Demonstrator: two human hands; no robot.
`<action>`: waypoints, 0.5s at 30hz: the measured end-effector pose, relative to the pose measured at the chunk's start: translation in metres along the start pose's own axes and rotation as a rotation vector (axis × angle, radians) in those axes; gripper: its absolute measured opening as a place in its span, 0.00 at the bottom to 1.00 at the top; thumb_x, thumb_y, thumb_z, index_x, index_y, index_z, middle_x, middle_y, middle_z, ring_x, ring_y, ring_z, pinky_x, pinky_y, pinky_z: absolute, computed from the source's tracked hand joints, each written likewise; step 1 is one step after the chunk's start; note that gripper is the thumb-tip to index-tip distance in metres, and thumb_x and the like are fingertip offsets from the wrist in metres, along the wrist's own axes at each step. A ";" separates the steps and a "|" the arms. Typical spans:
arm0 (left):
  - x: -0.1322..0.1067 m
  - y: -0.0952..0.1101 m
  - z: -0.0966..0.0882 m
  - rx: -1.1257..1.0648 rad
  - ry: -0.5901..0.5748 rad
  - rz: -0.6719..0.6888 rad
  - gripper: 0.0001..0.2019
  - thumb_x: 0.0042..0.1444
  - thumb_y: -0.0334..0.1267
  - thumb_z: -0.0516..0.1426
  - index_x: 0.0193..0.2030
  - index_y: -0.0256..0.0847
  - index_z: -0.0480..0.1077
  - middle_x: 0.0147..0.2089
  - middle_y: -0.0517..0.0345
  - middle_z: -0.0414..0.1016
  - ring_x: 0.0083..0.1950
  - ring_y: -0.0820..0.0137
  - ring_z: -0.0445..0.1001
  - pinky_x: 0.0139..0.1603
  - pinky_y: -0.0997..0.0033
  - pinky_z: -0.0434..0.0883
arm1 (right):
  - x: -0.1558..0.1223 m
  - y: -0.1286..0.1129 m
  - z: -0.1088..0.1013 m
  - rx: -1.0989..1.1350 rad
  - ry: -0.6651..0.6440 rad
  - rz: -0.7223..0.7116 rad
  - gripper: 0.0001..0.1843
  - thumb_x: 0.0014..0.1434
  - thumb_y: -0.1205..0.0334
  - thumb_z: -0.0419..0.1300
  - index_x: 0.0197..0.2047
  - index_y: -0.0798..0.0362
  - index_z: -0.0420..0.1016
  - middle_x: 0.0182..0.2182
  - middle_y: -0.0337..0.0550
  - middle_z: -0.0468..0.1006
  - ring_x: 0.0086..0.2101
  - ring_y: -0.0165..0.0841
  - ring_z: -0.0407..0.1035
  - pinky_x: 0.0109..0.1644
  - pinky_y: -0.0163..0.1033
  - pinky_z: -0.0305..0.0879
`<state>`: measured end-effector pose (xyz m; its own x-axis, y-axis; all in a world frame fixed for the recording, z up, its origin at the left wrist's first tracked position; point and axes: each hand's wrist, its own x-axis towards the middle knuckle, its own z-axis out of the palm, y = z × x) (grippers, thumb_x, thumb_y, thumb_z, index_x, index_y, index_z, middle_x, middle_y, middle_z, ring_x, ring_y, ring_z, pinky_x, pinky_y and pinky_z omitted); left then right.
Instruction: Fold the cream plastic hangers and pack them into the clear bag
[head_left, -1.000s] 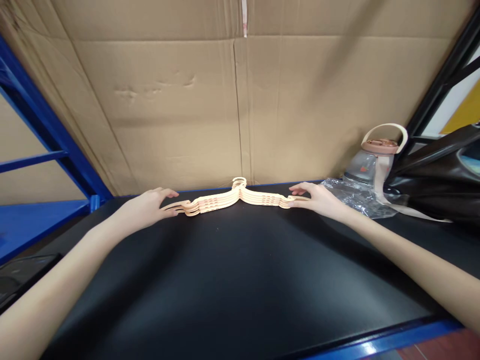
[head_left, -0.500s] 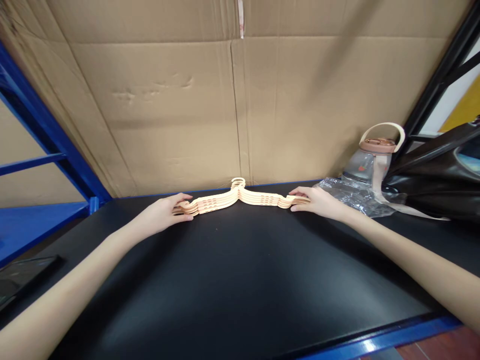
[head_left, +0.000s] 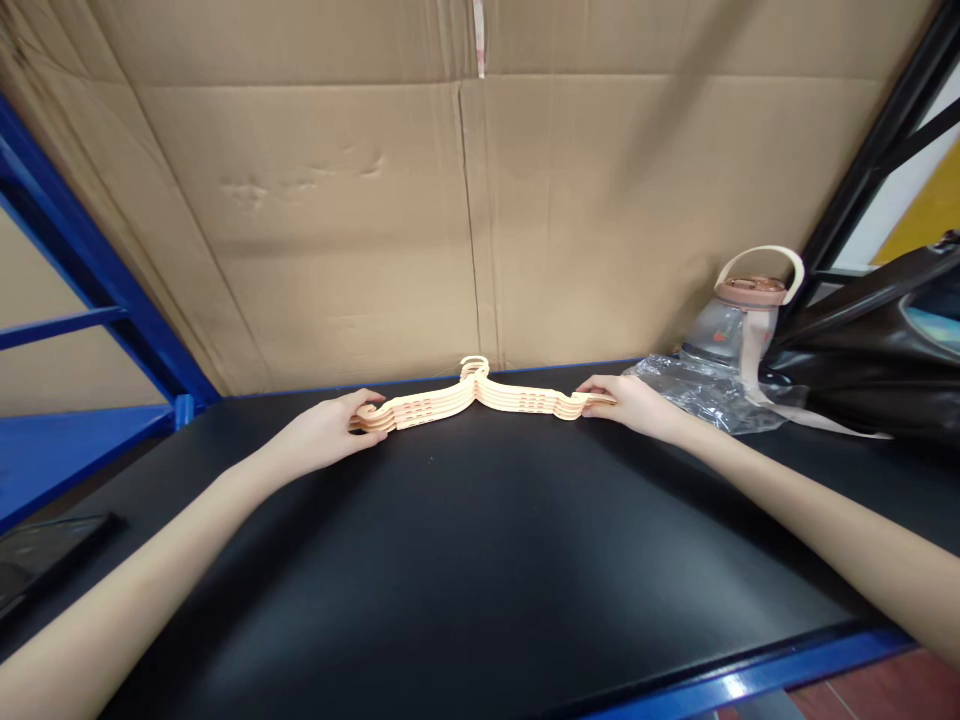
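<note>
Two bare forearms (head_left: 187,540) stretch forward over a black bench (head_left: 480,600), whose blue front rail (head_left: 735,685) shows toward 3 o'clock, taking 12 as straight ahead of the wearer. Toward 9 o'clock lies a dark flat object (head_left: 52,560), too cut off to identify. At 11 o'clock the left hand (head_left: 326,432) pinches one end of a stack of pale peach hangers (head_left: 435,403), thumb on the near side, other fingers on the far side. At 1 o'clock the right hand (head_left: 634,405) pinches the opposite end between thumb and fingers. The stack sits between them at 12, near the bench's far edge, its hooks (head_left: 474,366) pointing away. Beyond the right hand, toward 2 o'clock, come crumpled clear plastic (head_left: 705,395), a lidded bottle (head_left: 724,335) with a pale strap (head_left: 752,350), and a shiny black bag-like item (head_left: 847,340). A blue frame (head_left: 112,270) slants up at 10 o'clock. Creased cardboard (head_left: 345,200) rises behind, across 12 o'clock
</note>
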<state>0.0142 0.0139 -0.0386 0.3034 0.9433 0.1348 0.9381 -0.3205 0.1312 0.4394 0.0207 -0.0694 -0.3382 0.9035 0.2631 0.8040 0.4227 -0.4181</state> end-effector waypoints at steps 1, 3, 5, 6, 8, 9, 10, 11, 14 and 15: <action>0.000 0.001 0.000 0.001 0.000 -0.005 0.27 0.52 0.54 0.51 0.54 0.39 0.63 0.46 0.50 0.77 0.44 0.58 0.76 0.42 0.67 0.68 | 0.000 0.000 0.000 0.003 0.003 0.000 0.12 0.57 0.56 0.58 0.44 0.49 0.73 0.38 0.40 0.81 0.39 0.38 0.75 0.41 0.39 0.66; 0.000 0.002 0.001 0.002 0.000 -0.018 0.26 0.52 0.53 0.51 0.54 0.40 0.63 0.46 0.51 0.77 0.43 0.59 0.76 0.41 0.68 0.68 | 0.000 0.002 0.001 0.009 0.009 0.000 0.12 0.57 0.56 0.58 0.43 0.50 0.73 0.38 0.40 0.81 0.39 0.38 0.75 0.41 0.38 0.66; -0.001 0.003 0.001 0.004 -0.001 -0.031 0.25 0.52 0.53 0.51 0.53 0.41 0.63 0.44 0.52 0.78 0.42 0.59 0.76 0.39 0.68 0.68 | 0.001 0.003 0.002 0.012 0.013 0.000 0.12 0.57 0.56 0.58 0.43 0.50 0.73 0.38 0.40 0.81 0.40 0.38 0.75 0.42 0.39 0.66; -0.001 0.004 0.001 0.004 -0.003 -0.035 0.25 0.51 0.53 0.51 0.53 0.42 0.64 0.43 0.53 0.78 0.41 0.59 0.76 0.39 0.68 0.68 | 0.001 0.004 0.003 0.013 0.014 -0.002 0.12 0.56 0.56 0.59 0.43 0.50 0.73 0.38 0.40 0.81 0.40 0.38 0.75 0.42 0.39 0.66; -0.001 0.005 0.000 0.004 -0.008 -0.039 0.25 0.51 0.53 0.51 0.52 0.41 0.64 0.42 0.53 0.78 0.40 0.59 0.77 0.39 0.68 0.68 | 0.003 0.005 0.003 0.011 0.017 -0.005 0.12 0.56 0.57 0.59 0.43 0.50 0.73 0.39 0.40 0.81 0.40 0.38 0.75 0.43 0.39 0.66; -0.001 0.005 0.000 0.004 -0.011 -0.040 0.25 0.51 0.53 0.51 0.52 0.41 0.65 0.42 0.53 0.78 0.40 0.59 0.77 0.39 0.68 0.68 | 0.003 0.004 0.002 0.008 0.021 -0.006 0.12 0.56 0.57 0.59 0.43 0.50 0.73 0.39 0.40 0.81 0.41 0.38 0.75 0.44 0.39 0.66; -0.001 0.005 -0.001 0.004 -0.015 -0.039 0.25 0.51 0.53 0.51 0.52 0.41 0.65 0.42 0.53 0.78 0.41 0.59 0.77 0.39 0.68 0.68 | 0.003 0.004 0.002 0.006 0.024 -0.006 0.12 0.56 0.57 0.59 0.43 0.49 0.73 0.39 0.40 0.81 0.41 0.38 0.75 0.44 0.40 0.66; -0.001 0.004 -0.002 0.004 -0.019 -0.037 0.25 0.51 0.54 0.52 0.52 0.41 0.65 0.43 0.53 0.78 0.41 0.59 0.77 0.40 0.68 0.68 | 0.004 0.004 0.002 0.002 0.027 -0.008 0.12 0.55 0.57 0.59 0.43 0.49 0.73 0.39 0.40 0.81 0.41 0.39 0.75 0.45 0.40 0.66; -0.001 0.002 -0.002 0.005 -0.030 -0.032 0.25 0.51 0.54 0.52 0.51 0.42 0.66 0.46 0.52 0.77 0.44 0.59 0.76 0.42 0.68 0.68 | 0.001 0.004 0.003 -0.005 0.028 -0.015 0.11 0.56 0.56 0.59 0.43 0.48 0.73 0.40 0.40 0.81 0.41 0.39 0.75 0.45 0.41 0.67; -0.002 0.000 -0.002 0.007 -0.033 -0.032 0.25 0.51 0.55 0.52 0.51 0.42 0.66 0.47 0.52 0.77 0.45 0.59 0.76 0.43 0.68 0.68 | 0.000 0.005 0.003 -0.007 0.026 -0.019 0.12 0.56 0.56 0.58 0.43 0.49 0.73 0.40 0.41 0.80 0.41 0.39 0.75 0.45 0.41 0.67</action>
<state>0.0138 0.0122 -0.0369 0.2784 0.9555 0.0978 0.9486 -0.2895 0.1278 0.4414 0.0227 -0.0744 -0.3402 0.8934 0.2936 0.8012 0.4388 -0.4069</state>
